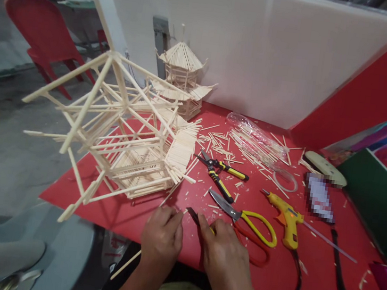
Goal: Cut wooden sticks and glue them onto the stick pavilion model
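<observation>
My left hand [162,236] is closed round a thin wooden stick [126,265] at the table's front edge. One end of the stick slants down toward my lap, and the other shows a short tip past my fingers. In my right hand [225,251] is a utility knife [193,215] with a dark blade, its point close to that tip; whether they touch I cannot tell. Left of my hands stands an open pavilion frame [123,107] of pale sticks. Scissors [230,207] with yellow and red handles lie just beyond my right hand, and black-and-yellow pliers [216,173] lie behind them.
A finished-looking stick pagoda [183,82] stands against the white partition [261,63]. Loose sticks and a plastic bag [258,137] lie on the red table [178,257]. To the right are a yellow glue gun [286,216] with its cord and a dark strap [339,264].
</observation>
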{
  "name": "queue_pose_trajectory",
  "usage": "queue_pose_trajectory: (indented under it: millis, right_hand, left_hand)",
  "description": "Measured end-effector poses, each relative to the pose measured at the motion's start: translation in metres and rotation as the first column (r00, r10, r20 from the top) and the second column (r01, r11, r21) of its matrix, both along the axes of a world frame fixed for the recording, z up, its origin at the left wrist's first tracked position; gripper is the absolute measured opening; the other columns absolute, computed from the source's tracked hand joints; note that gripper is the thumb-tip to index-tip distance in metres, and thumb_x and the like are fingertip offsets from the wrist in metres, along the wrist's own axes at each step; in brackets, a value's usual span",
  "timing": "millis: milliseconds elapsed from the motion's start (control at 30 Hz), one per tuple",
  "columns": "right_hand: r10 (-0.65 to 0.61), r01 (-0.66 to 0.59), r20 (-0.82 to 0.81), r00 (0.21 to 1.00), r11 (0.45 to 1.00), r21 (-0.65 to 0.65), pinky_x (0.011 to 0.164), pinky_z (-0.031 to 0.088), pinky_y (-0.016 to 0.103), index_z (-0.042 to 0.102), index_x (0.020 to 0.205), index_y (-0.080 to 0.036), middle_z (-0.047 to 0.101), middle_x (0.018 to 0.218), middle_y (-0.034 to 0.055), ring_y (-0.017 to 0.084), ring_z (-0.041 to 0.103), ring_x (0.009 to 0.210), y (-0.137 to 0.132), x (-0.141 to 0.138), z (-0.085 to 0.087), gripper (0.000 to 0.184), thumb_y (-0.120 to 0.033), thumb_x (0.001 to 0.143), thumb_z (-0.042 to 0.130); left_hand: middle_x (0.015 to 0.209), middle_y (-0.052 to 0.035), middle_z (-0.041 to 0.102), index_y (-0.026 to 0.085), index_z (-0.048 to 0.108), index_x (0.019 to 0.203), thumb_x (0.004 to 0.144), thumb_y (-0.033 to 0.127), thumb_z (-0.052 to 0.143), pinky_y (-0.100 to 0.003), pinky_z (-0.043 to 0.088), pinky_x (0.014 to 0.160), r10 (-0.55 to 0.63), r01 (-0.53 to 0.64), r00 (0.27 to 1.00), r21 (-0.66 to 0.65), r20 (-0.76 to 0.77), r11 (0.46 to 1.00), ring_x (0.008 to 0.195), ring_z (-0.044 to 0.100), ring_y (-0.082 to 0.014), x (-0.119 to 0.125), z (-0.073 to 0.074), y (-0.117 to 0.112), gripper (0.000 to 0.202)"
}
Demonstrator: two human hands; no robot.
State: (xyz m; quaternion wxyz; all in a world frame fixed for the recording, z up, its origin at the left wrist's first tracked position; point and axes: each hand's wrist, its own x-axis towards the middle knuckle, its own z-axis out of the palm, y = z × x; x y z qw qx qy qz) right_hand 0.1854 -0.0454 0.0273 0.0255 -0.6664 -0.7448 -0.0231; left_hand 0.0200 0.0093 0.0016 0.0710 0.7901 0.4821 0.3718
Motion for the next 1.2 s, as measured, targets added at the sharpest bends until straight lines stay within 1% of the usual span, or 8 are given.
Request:
queue_pose_trajectory:
  millis: [333,533,667,733,800,967,1067,1200]
  right_hand:
    - [0.018,-0.013,0.084,0.996,0.998,-0.055,0.055,0.038,0.026,0.058,0.133,-0.027,0.063,0.081,0.0052,0.020,0.063,0.072,0.009,-0.005,0.012,0.051,-0.012,0.085,0.060]
    - [0.023,-0.040,-0.075,0.997,0.970,-0.240,0.052,0.034,0.025,0.058,0.133,-0.029,0.065,0.086,0.0044,0.017,0.067,0.068,0.020,0.004,0.026,0.042,-0.017,0.093,0.052]
    - [-0.028,-0.039,-0.224,0.974,0.957,-0.287,0.053,0.035,0.024,0.062,0.129,-0.030,0.065,0.088,0.0043,0.017,0.067,0.070,0.025,0.011,0.030,0.037,-0.022,0.095,0.050]
    - [-0.041,-0.040,-0.289,0.956,0.962,-0.268,0.054,0.036,0.023,0.062,0.128,-0.031,0.064,0.086,0.0030,0.015,0.066,0.069,0.023,0.013,0.027,0.036,-0.023,0.095,0.050]
    - [-0.037,-0.029,-0.292,0.956,0.975,-0.219,0.053,0.036,0.023,0.062,0.129,-0.032,0.062,0.081,0.0018,0.015,0.063,0.067,0.020,0.013,0.022,0.038,-0.022,0.094,0.051]
    - [0.048,-0.054,-0.112,0.992,0.997,-0.049,0.055,0.035,0.025,0.054,0.138,-0.032,0.060,0.083,0.0040,0.018,0.060,0.072,0.009,0.009,0.011,0.052,-0.017,0.089,0.056]
    - [0.062,-0.064,-0.080,0.995,0.998,-0.022,0.057,0.036,0.024,0.051,0.140,-0.032,0.060,0.088,0.0051,0.019,0.059,0.077,0.005,0.009,0.009,0.055,-0.015,0.088,0.056]
    - [0.059,-0.062,-0.073,0.996,0.998,-0.033,0.057,0.035,0.025,0.050,0.142,-0.031,0.059,0.086,0.0043,0.018,0.058,0.074,0.004,0.010,0.008,0.054,-0.016,0.090,0.054]
  left_hand:
    - [0.071,-0.0068,0.061,0.016,0.070,0.083,0.087,0.006,0.049,-0.032,0.049,0.064,-0.026,0.027,0.997,-0.021,0.066,0.999,0.069,0.055,-0.0195,0.006,-0.001,0.001,0.024]
    - [0.071,-0.0056,0.062,0.019,0.071,0.084,0.087,0.008,0.050,-0.033,0.050,0.067,-0.003,0.005,0.998,-0.037,0.070,0.999,0.070,0.058,-0.0197,0.006,-0.002,-0.001,0.024]
    - [0.069,-0.0051,0.061,0.020,0.072,0.082,0.087,0.009,0.050,-0.032,0.050,0.066,-0.003,0.006,0.997,-0.031,0.081,1.000,0.069,0.058,-0.0194,0.006,-0.002,0.000,0.025]
    - [0.069,-0.0055,0.061,0.019,0.072,0.083,0.087,0.008,0.049,-0.032,0.051,0.066,-0.012,0.013,0.997,-0.006,0.076,1.000,0.068,0.057,-0.0194,0.005,-0.002,0.001,0.025]
    - [0.070,-0.0060,0.061,0.018,0.072,0.085,0.086,0.007,0.049,-0.033,0.051,0.065,-0.021,0.020,0.997,0.021,0.074,1.000,0.069,0.057,-0.0195,0.005,-0.001,0.002,0.025]
    - [0.071,-0.0075,0.061,0.014,0.071,0.086,0.087,0.006,0.050,-0.034,0.051,0.065,-0.034,0.032,0.997,0.023,0.074,0.999,0.070,0.056,-0.0204,0.005,0.000,0.001,0.023]
    - [0.072,-0.0076,0.061,0.014,0.071,0.087,0.087,0.006,0.049,-0.033,0.051,0.065,-0.031,0.030,0.997,0.010,0.075,1.000,0.071,0.055,-0.0206,0.005,0.000,0.000,0.023]
    - [0.072,-0.0070,0.060,0.015,0.070,0.088,0.086,0.005,0.049,-0.033,0.050,0.065,-0.025,0.026,0.997,-0.003,0.078,1.000,0.070,0.055,-0.0206,0.004,-0.001,0.000,0.024]
